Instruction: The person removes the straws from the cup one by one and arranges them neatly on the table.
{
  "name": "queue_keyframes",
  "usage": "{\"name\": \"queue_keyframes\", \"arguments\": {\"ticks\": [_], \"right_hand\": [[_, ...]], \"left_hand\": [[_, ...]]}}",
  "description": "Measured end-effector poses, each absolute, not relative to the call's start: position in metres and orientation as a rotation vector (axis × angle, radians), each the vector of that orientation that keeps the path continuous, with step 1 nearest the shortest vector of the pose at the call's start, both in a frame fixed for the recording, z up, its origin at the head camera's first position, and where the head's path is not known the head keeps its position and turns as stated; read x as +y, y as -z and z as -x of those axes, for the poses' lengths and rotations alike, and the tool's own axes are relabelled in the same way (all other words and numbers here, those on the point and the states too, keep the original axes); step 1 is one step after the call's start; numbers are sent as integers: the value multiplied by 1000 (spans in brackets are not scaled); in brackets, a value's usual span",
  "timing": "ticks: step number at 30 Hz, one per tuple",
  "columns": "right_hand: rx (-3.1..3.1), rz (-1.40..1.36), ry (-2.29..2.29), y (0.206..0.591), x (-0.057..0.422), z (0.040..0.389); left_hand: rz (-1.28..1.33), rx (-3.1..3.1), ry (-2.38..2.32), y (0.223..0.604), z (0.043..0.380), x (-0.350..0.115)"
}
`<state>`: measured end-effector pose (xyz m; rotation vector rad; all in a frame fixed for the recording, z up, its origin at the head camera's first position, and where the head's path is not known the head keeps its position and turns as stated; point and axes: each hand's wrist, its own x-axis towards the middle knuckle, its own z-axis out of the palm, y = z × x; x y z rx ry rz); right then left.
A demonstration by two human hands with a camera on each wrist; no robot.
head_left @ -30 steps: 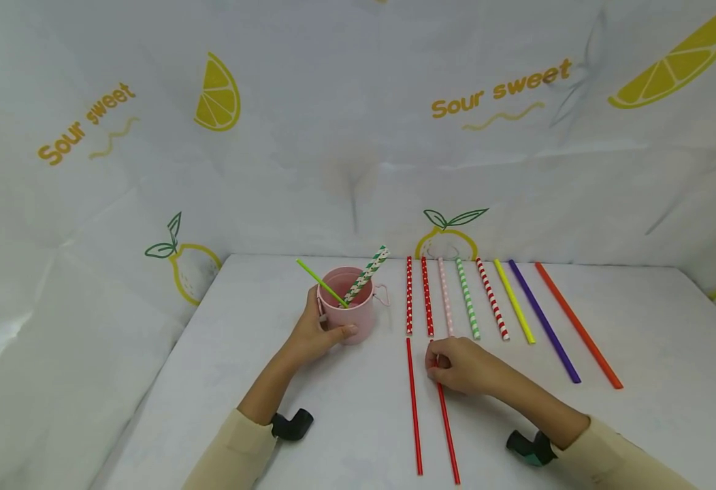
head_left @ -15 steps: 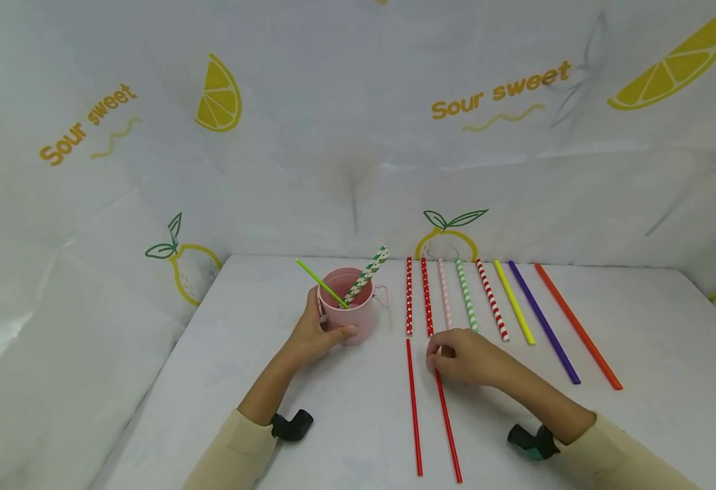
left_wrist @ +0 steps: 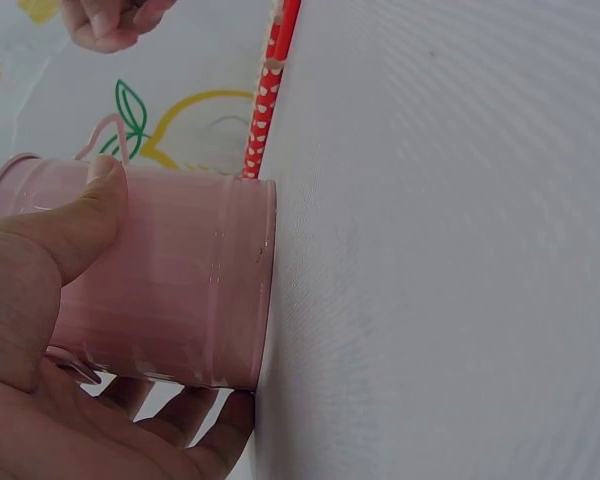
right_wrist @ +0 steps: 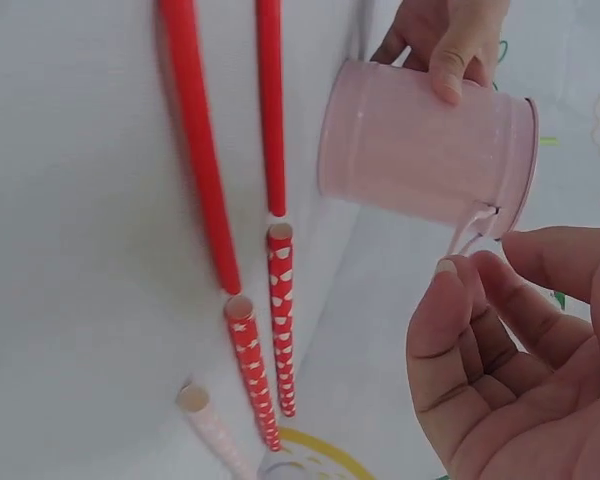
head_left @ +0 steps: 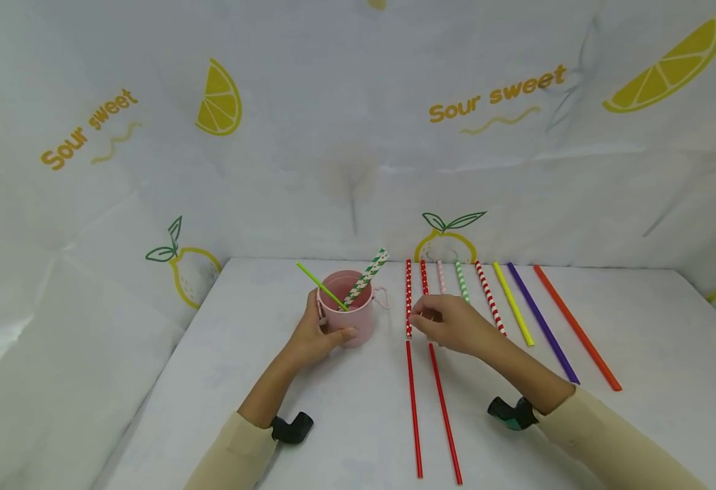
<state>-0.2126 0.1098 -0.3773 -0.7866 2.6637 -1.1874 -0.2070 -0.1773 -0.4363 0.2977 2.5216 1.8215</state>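
Observation:
My left hand (head_left: 315,337) grips a small pink bucket (head_left: 358,325) standing on the table, its thumb across the near side and fingers behind. A lime green straw (head_left: 322,286) and green-and-white patterned paper straw (head_left: 370,272) lean inside it. Just right of the bucket, my right hand (head_left: 456,325) hovers over the patterned straws, fingers loosely curled around nothing; the right wrist view shows a gap at its thumb. Below it lie two plain red straws (head_left: 446,415), end to end with two red patterned straws (right_wrist: 280,320). The hand hides parts of the pink and green-striped straws.
Farther right lie a red-striped straw (head_left: 488,289), a yellow straw (head_left: 513,303), a purple straw (head_left: 543,320) and an orange straw (head_left: 577,327), side by side. A white lemon-print cloth (head_left: 297,136) hangs behind the table. Black devices (head_left: 511,413) sit at both wrists.
My right hand has left the top of the second plain red straw and moved forward and slightly left, over the patterned straws. My left hand keeps its grip on the bucket.

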Motion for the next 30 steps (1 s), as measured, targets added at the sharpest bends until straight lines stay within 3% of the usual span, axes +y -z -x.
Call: {"name": "queue_keyframes", "arguments": {"ticks": [14,21,30], "right_hand": [[2534,592,1631,372,70,239],[2544,620,1748,376,53,250],[2531,612,1764,379,43,254]], "left_hand": [[-280,2532,-1811,437,207,-176],[-308,2523,-1825,439,208,-178],[-310,2486,-1830,404,188,-171]]}}
